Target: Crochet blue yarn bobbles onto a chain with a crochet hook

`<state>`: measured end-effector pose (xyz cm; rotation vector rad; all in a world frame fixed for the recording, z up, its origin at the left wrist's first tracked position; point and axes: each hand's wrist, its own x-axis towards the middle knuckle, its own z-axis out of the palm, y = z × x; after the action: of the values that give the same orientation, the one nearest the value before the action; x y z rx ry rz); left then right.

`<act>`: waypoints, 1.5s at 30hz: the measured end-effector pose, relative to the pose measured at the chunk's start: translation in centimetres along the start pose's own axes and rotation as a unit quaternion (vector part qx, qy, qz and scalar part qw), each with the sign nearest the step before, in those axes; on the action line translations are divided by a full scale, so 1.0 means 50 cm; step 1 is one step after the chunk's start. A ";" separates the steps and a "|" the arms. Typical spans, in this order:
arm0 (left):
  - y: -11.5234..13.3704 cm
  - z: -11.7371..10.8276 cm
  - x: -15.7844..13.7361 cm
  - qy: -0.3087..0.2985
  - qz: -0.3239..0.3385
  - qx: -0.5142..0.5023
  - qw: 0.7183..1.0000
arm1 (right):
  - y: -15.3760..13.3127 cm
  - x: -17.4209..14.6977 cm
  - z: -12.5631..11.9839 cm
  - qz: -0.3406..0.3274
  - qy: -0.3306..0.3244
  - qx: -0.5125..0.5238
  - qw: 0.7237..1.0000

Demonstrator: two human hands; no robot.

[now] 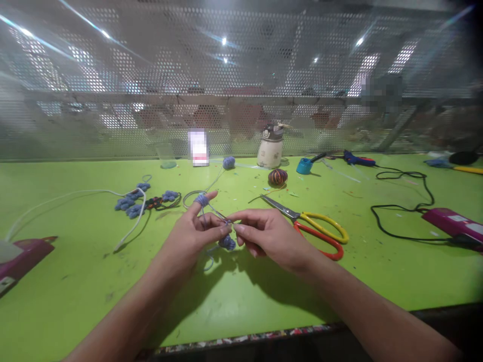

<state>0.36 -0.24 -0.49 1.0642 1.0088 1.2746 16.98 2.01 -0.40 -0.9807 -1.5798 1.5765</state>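
My left hand (192,229) is closed, its thumb and fingers pinching blue-purple yarn (203,200), which is also wound round its raised index finger. My right hand (266,232) meets it fingertip to fingertip, thumb and index finger pinched on the yarn at the same spot. Any thin tool in that pinch is too small to make out. Below the fingertips hangs a small bunched blue-purple yarn piece (227,243), with a loose tail under it. A strand runs back toward a blue-purple yarn ball (228,162).
Scissors (298,216) lie by my right hand, behind them a multicoloured yarn ball (277,177). Blue yarn pieces (130,203) and a white cable (75,191) are left. Farther back stand a phone (198,148), bottle (270,148) and blue pot (304,166); a glue gun (358,159) lies right.
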 end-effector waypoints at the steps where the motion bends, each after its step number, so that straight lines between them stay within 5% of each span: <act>1: 0.000 0.000 0.001 -0.002 0.000 -0.002 1.000 | 0.000 0.000 0.000 0.000 0.000 0.000 1.000; 21: -0.001 -0.006 0.003 0.029 0.032 0.042 0.998 | -0.002 0.000 -0.008 -0.008 -0.007 -0.036 0.999; 26: -0.004 0.018 -0.014 0.087 0.130 0.178 0.972 | 0.002 0.004 -0.008 0.016 -0.003 -0.031 0.999; 30: -0.008 0.031 -0.026 0.133 0.211 0.234 0.940 | 0.016 0.007 0.003 0.026 0.021 0.095 0.995; 36: -0.002 -0.003 -0.004 0.020 0.068 0.069 0.995 | 0.023 0.002 0.012 -0.054 0.023 0.125 0.990; 45: 0.019 -0.017 -0.002 -0.020 -0.034 -0.066 0.997 | 0.010 -0.006 0.004 -0.107 0.024 -0.003 0.994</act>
<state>-0.66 -0.27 0.25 0.9433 0.9093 1.2430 16.94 1.65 -0.91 -0.8161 -1.6008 1.3913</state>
